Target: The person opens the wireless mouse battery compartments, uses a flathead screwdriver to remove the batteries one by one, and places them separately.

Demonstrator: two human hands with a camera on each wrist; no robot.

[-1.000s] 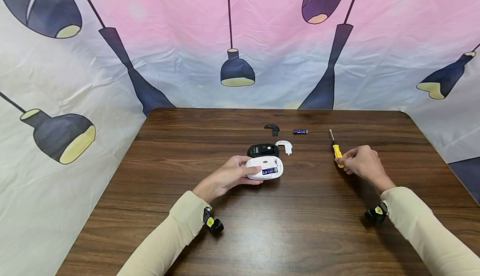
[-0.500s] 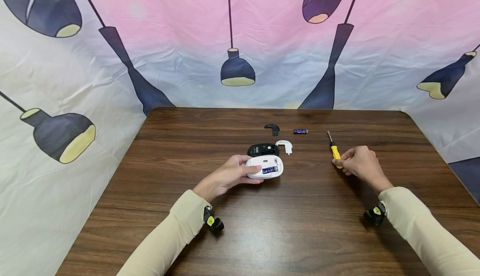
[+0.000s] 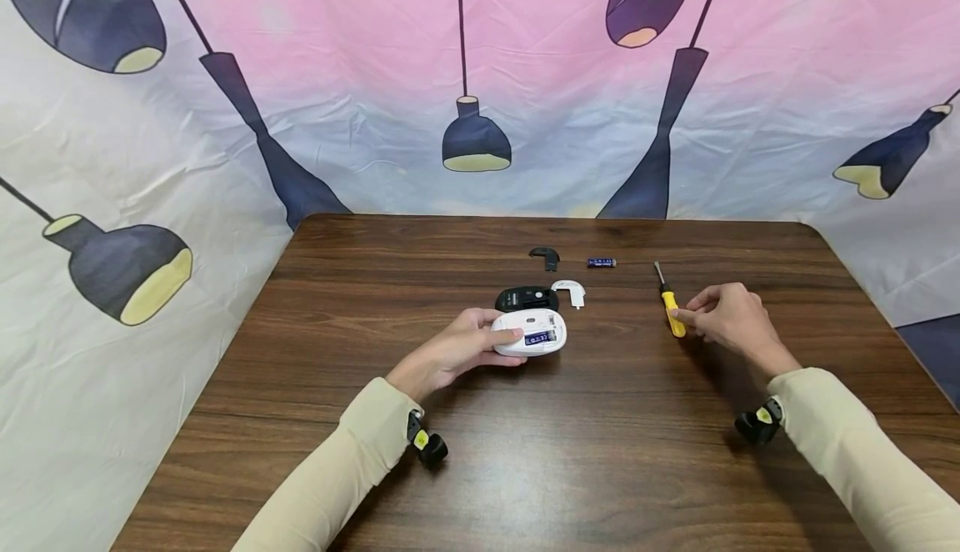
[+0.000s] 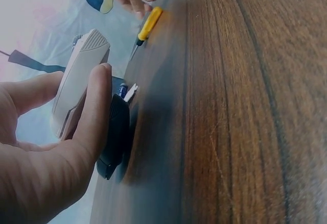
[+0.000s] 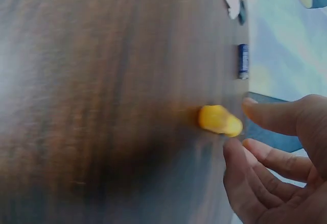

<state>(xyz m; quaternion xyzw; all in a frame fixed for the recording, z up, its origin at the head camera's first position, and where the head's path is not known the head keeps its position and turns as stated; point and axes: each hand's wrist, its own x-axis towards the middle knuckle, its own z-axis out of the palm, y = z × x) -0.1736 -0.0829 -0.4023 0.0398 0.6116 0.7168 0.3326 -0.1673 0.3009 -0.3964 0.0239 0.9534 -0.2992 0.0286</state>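
Observation:
My left hand (image 3: 457, 347) grips a white computer mouse (image 3: 517, 321) by its left end, thumb on the upturned underside. A blue battery (image 3: 538, 338) lies in its uncovered compartment. From the left wrist view, the mouse is held tilted above the table. Over on the right, a yellow-handled screwdriver (image 3: 672, 313) lies on the table with its tip pointing away. Close beside the handle is my right hand (image 3: 737, 323), holding nothing. Its thumb (image 5: 271, 116) and fingers are parted in the right wrist view, with the yellow handle just beyond them.
Behind the white mouse lies a black mouse (image 3: 517, 298), underside up. A white battery cover (image 3: 574, 291) is at its right, and a black cover (image 3: 551, 258) farther back. A loose blue battery (image 3: 601, 263) lies near the table's back edge, before a printed cloth backdrop (image 3: 390, 143).
The screwdriver turned slightly and shifted left, then my right hand let go of it and drew back a little to the right. My left hand and the white mouse stayed nearly still.

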